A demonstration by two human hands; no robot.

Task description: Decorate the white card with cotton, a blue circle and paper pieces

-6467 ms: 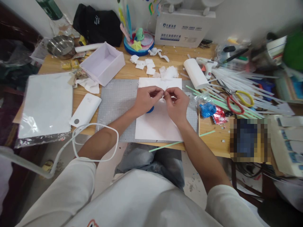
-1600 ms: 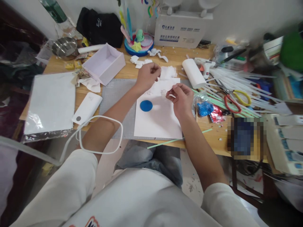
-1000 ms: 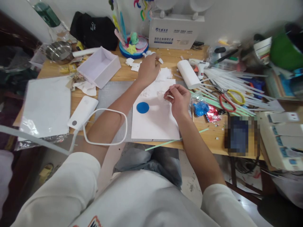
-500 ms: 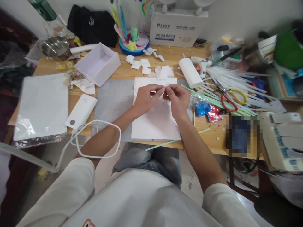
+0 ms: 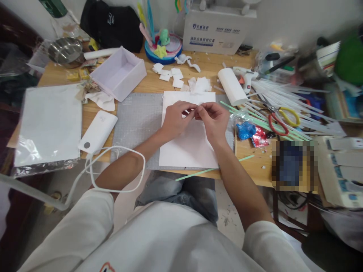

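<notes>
1 left hand point(image 5: 177, 119), 1 right hand point(image 5: 214, 121), 1 loose sheet point(image 5: 188, 153), 1 cutting mat point(image 5: 136, 126), 1 power bank point(image 5: 98, 130), 1 metal bowl point(image 5: 65, 51), 1 lilac box point(image 5: 122, 87). Paper scraps point(image 5: 176, 71) overlap, no exact count.

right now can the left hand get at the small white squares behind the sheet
Probably yes: nothing seems to stand between the left hand and the white squares beyond the sheet. It appears to touch the right hand, so the two would likely have to part first.

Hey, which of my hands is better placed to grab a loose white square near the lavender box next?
Probably your left hand: the white squares lie just beyond it, while your right hand sits farther across the white sheet.
</notes>
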